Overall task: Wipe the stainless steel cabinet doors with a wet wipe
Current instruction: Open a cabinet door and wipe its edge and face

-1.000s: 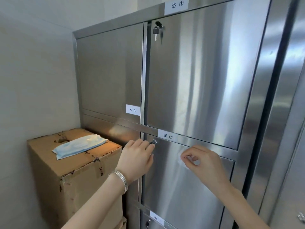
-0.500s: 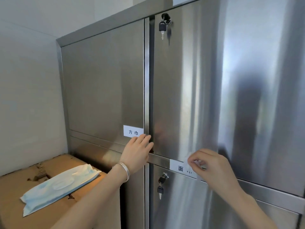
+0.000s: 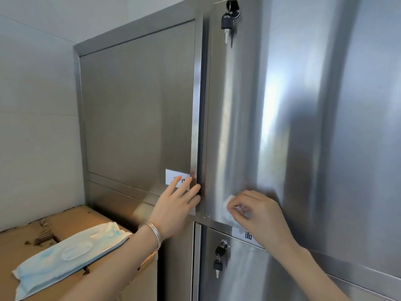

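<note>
A stainless steel cabinet fills the view. Its large upper right door (image 3: 303, 109) carries a key (image 3: 226, 22) in a lock near the top. My right hand (image 3: 258, 216) pinches a small white wet wipe (image 3: 227, 208) against the bottom left corner of that door. My left hand (image 3: 178, 205), fingers straight, rests flat on the right edge of the upper left door (image 3: 138, 109), partly covering a white label (image 3: 175, 178). A silver bangle sits on the left wrist.
A cardboard box (image 3: 32, 235) stands at the lower left with a blue and white wet wipe pack (image 3: 69, 255) lying on top. The lower right door (image 3: 249, 274) has keys (image 3: 219, 257) hanging from its lock. A pale wall is on the left.
The view has come closer and tilted up. Both hands moved up from the lower door's lock area: the left to the upper left door's edge, the right with the wipe onto the upper right door.
</note>
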Motion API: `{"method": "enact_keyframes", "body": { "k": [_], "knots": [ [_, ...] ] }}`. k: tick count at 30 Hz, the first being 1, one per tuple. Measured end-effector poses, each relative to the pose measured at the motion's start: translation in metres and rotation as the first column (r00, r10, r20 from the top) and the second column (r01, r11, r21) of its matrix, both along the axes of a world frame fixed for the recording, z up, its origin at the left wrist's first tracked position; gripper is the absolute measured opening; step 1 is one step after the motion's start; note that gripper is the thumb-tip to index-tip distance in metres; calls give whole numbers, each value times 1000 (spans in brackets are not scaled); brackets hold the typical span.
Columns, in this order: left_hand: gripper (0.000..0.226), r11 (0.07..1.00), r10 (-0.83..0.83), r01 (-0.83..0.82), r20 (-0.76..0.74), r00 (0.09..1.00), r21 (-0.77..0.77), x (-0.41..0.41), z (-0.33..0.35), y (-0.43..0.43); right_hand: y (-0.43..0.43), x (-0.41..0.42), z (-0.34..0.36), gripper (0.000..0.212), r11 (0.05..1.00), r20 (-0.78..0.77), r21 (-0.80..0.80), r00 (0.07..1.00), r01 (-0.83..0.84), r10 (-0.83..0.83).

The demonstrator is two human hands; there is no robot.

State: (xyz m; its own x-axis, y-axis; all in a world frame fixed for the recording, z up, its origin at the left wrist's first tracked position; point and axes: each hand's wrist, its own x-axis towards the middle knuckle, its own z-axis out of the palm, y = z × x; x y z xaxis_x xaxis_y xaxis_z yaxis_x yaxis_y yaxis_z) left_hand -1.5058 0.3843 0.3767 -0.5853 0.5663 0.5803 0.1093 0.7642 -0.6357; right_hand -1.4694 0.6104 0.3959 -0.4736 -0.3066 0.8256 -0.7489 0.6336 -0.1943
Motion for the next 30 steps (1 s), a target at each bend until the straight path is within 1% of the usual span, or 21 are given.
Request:
{"method": "enact_keyframes", "body": {
  "k": [4,8,12,14,17,19,21,23,25,26,27,28,30],
  "knots": [
    [42,999,31,-30,-43,999,14,45,-4,-6,-7,21,11,16,998,-50,14,996,-69,70],
    [55,997,45,-43,-27,999,65,103,-10,-10,-4,45,28,22,991,-92,24,987,-132,133],
    [53,994,61,-58,-34,998,97,167,-8,-8,-1,80,50,23,965,-146,-12,955,-263,259],
    [50,984,53,-40,-73,996,171,196,-4,-5,-1,98,63,21,951,-197,-17,933,-309,300],
    [48,932,69,-10,-150,986,363,231,15,2,-7,127,83,16,928,-283,-40,895,-370,345],
    [53,871,120,-20,-174,977,491,246,34,10,-14,147,99,12,909,-360,-34,854,-415,376],
    [61,804,137,-23,-147,980,594,257,53,20,-21,165,116,11,900,-440,-16,811,-436,385],
    [66,748,93,-6,-95,991,664,261,71,27,-27,180,133,11,904,-504,-4,782,-428,368],
    [69,699,-35,46,-30,999,714,261,84,34,-34,191,149,10,906,-537,-8,766,-423,353],
    [68,632,-140,83,9,990,770,262,89,38,-36,195,157,10,907,-548,-15,762,-421,344],
    [63,535,-260,119,29,965,836,264,95,43,-39,199,164,9,910,-564,-25,758,-414,329],
    [56,434,-358,154,13,934,888,265,98,48,-41,201,169,8,915,-590,-32,747,-401,307],
    [45,279,-451,251,-105,887,927,264,101,55,-40,203,169,10,927,-641,-24,717,-374,273]
  ]
}}
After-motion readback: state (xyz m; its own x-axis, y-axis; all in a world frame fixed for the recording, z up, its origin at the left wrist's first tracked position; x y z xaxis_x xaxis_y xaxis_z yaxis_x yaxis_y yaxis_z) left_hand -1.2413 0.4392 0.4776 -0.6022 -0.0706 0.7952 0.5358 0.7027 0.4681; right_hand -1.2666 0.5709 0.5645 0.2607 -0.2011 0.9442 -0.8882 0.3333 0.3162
